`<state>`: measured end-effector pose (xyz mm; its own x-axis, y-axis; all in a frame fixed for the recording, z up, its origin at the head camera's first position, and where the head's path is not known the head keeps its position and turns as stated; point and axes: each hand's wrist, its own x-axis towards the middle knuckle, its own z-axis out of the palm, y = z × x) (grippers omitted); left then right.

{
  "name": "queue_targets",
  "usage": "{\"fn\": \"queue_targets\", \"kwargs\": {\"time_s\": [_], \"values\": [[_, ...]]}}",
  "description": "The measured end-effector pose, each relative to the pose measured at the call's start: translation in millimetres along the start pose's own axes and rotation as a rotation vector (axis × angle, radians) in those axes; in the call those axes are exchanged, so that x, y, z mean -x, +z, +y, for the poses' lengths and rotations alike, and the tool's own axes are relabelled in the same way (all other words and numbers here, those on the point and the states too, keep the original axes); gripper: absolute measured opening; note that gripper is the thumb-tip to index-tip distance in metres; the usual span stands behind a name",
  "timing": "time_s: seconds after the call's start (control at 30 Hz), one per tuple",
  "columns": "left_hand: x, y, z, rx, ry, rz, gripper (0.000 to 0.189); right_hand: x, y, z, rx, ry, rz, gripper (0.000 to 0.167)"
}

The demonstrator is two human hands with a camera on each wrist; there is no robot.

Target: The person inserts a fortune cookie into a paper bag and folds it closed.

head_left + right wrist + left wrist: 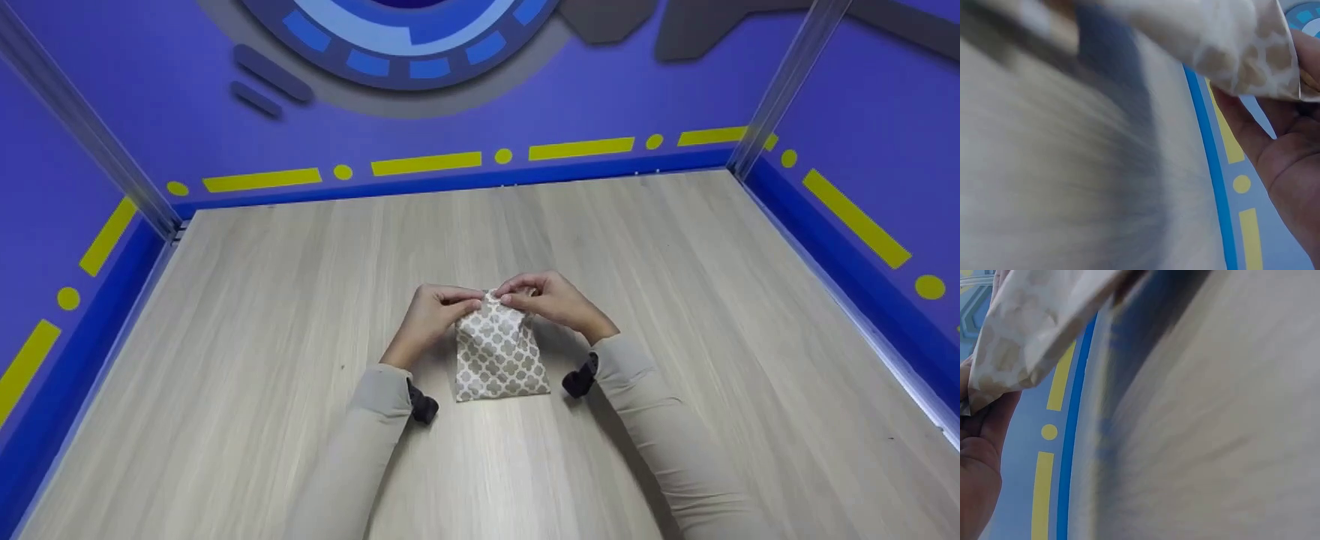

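Observation:
A small beige-and-white patterned pouch [501,356] is held at its top edge by both hands in the head view. My left hand [437,313] pinches the upper left corner between thumb and fingers. On the other side my right hand [553,301] pinches the upper right part, its fingertips close to the left ones. The left wrist view has the pouch [1022,332] across its upper left, with the palm below it. Part of the pouch [1252,50] also shows at the upper right of the right wrist view, beside the fingers. What the pouch contains is hidden.
A light wood-grain table [300,315] lies under the hands. Blue-purple panels with yellow dashes [426,163] border it at the back and both sides, joined by metal corner posts [780,82]. A black wrist camera [424,409] sits on each sleeve.

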<state>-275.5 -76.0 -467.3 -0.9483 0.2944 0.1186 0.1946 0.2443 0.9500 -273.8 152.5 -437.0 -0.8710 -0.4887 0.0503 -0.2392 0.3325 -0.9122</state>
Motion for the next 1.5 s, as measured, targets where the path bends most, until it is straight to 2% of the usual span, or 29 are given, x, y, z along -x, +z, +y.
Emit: {"fn": "queue_targets", "kwargs": {"time_s": [0.13, 0.27, 0.47, 0.57, 0.63, 0.7, 0.8, 0.87, 0.93, 1.1, 1.2, 1.33, 1.43, 1.5], "values": [[0.2, 1.1, 1.7, 0.007, 0.032, 0.02, 0.025, 2.3, 2, -5, -0.034, -0.033, 0.029, 0.028], [0.0, 1.9, 3.2, -0.02, 0.049, 0.035, 0.029, 2.4, 3, -5, -0.059, -0.022, 0.052, 0.033], [-1.3, 5.0, 4.3, 0.004, 0.025, 0.053, 0.018, 0.4, 5, -3, -0.119, 0.014, 0.07, 0.024], [-1.5, 6.6, 6.4, 0.021, 0.034, 0.068, 0.014, -0.1, 5, -3, -0.163, 0.027, 0.081, 0.021], [-1.7, 7.3, 8.3, 0.024, 0.035, 0.078, 0.012, -0.4, 5, -3, -0.171, 0.026, 0.088, 0.02], [1.7, 6.8, 17.1, 0.028, 0.035, 0.085, 0.012, -0.3, 4, -3, -0.163, 0.023, 0.095, 0.02], [1.7, 6.3, 15.7, 0.05, 0.031, 0.092, 0.012, -4.6, 3, 9, -0.128, 0.031, 0.113, 0.023], [1.8, 5.6, 13.7, 0.062, 0.034, 0.093, 0.013, -7.0, 0, 18, -0.107, 0.041, 0.102, 0.028], [-1.5, 5.3, 4.3, 0.064, 0.038, 0.099, 0.013, -8.9, -3, 27, -0.1, 0.052, 0.072, 0.033], [-1.2, 1.1, 2.9, 0.083, 0.026, 0.104, 0.013, -5.7, -12, 28, -0.106, 0.06, -0.011, 0.033], [-1.8, -2.5, 1.9, 0.083, 0.038, 0.07, 0.014, -5.4, -14, 26, -0.098, 0.046, -0.011, 0.029], [-0.6, -9.4, 2.0, 0.023, 0.08, -0.037, 0.019, -5.2, -14, 26, -0.085, 0.019, 0.007, 0.025], [1.7, -14.0, 2.8, -0.004, 0.078, -0.117, 0.024, -4.4, -15, 26, -0.075, 0.016, 0.012, 0.023], [2.4, -15.4, 2.5, -0.007, 0.072, -0.148, 0.027, -4.1, -17, 27, -0.063, 0.021, 0.004, 0.023]]}}
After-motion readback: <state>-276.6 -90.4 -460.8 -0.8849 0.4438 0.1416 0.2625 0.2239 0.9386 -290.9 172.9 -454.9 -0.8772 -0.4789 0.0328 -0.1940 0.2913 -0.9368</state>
